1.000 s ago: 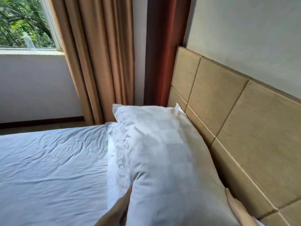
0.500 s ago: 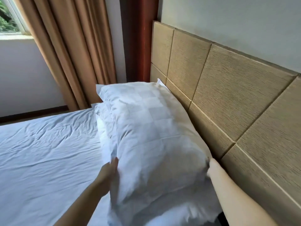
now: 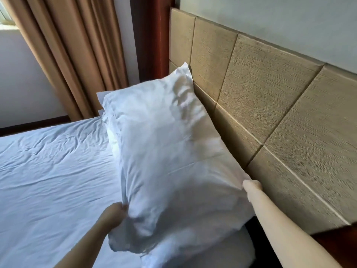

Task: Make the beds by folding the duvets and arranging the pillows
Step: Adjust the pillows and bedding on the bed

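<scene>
Our left hand [image 3: 114, 214] pinches the white pillow's [image 3: 166, 155] near left edge, fingers closed on the cloth; our right hand [image 3: 251, 187] grips its right edge beside the tan headboard [image 3: 270, 105], fingers hidden behind the fabric. Since half a second ago the pillow has lifted and tilted, far corner against the headboard, above the wrinkled sheet [image 3: 48, 171]. Both forearms reach forward.

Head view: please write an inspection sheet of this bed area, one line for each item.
Surface: bed sheet, white, wrinkled.
Job's things: top pillow leans against the headboard; a second pillow shows behind it.
Clutter: nothing seen.
Grippers: left hand pinches the top pillow's near left edge; right hand holds its right edge at the headboard.
Cables: nothing seen.
Surroundings: tan curtain, window corner, red-brown post.
</scene>
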The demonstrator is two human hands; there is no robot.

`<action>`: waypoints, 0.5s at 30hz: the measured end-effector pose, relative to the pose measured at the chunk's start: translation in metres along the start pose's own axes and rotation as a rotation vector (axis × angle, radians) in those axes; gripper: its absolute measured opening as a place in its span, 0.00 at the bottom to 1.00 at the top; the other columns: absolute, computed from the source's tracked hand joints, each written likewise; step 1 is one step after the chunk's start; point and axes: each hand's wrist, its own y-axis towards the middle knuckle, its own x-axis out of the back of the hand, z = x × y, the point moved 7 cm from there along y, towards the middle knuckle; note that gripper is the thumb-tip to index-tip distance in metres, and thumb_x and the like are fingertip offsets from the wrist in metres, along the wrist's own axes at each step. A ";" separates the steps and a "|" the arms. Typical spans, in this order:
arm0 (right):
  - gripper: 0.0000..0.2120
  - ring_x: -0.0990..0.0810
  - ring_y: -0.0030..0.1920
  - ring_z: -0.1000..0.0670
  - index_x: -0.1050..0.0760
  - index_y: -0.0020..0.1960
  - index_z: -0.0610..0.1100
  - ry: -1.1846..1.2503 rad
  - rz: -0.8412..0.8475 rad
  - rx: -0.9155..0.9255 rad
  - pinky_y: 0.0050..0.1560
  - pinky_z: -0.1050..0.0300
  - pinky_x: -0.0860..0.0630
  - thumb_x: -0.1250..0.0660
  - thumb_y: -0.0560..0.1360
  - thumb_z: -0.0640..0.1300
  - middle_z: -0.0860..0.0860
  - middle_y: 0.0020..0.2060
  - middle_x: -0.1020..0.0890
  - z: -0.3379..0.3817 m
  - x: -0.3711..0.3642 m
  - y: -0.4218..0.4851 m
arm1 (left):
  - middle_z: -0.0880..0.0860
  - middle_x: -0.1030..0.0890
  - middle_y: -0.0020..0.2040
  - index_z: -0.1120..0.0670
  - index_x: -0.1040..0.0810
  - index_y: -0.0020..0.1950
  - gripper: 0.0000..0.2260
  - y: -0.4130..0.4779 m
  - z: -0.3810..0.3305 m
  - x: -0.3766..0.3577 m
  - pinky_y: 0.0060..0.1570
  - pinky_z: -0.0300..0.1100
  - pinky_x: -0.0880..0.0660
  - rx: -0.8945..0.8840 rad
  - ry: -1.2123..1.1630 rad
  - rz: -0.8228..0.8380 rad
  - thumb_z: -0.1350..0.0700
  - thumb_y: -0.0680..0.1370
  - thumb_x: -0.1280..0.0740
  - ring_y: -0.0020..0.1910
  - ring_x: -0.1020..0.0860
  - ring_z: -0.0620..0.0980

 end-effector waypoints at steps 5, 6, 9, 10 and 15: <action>0.15 0.24 0.48 0.39 0.22 0.47 0.47 -0.311 0.004 0.347 0.53 0.53 0.27 0.43 0.67 0.49 0.39 0.49 0.23 0.097 -0.010 0.006 | 0.67 0.32 0.64 0.61 0.39 0.70 0.21 0.016 -0.039 0.069 0.67 0.50 0.37 0.105 -0.138 -0.255 0.52 0.81 0.43 0.68 0.34 0.64; 0.15 0.25 0.54 0.39 0.23 0.55 0.49 -0.338 0.036 0.460 0.57 0.51 0.28 0.40 0.72 0.53 0.40 0.55 0.24 0.119 -0.018 -0.003 | 0.67 0.35 0.68 0.60 0.42 0.73 0.25 0.017 -0.056 0.085 0.68 0.51 0.38 0.090 -0.338 -0.313 0.50 0.80 0.41 0.69 0.36 0.64; 0.39 0.37 0.72 0.44 0.44 0.76 0.51 -0.371 0.311 0.655 0.72 0.46 0.39 0.35 0.71 0.65 0.47 0.72 0.37 0.152 -0.063 -0.042 | 0.61 0.40 0.74 0.50 0.54 0.77 0.47 0.027 -0.111 0.094 0.71 0.52 0.39 -0.001 -0.902 -0.231 0.35 0.69 0.31 0.71 0.37 0.61; 0.46 0.37 0.73 0.47 0.49 0.77 0.53 -0.342 0.466 0.661 0.73 0.48 0.40 0.33 0.67 0.68 0.49 0.73 0.37 0.149 -0.083 -0.057 | 0.59 0.38 0.74 0.47 0.57 0.77 0.55 0.027 -0.123 0.085 0.71 0.51 0.38 -0.004 -0.931 -0.175 0.32 0.62 0.28 0.71 0.36 0.59; 0.46 0.29 0.67 0.50 0.44 0.76 0.47 -0.469 0.705 0.736 0.66 0.59 0.32 0.29 0.66 0.63 0.50 0.69 0.29 0.116 -0.137 -0.102 | 0.55 0.24 0.63 0.52 0.33 0.64 0.29 0.023 -0.080 0.026 0.61 0.48 0.30 0.164 -0.607 -0.239 0.37 0.70 0.34 0.63 0.27 0.58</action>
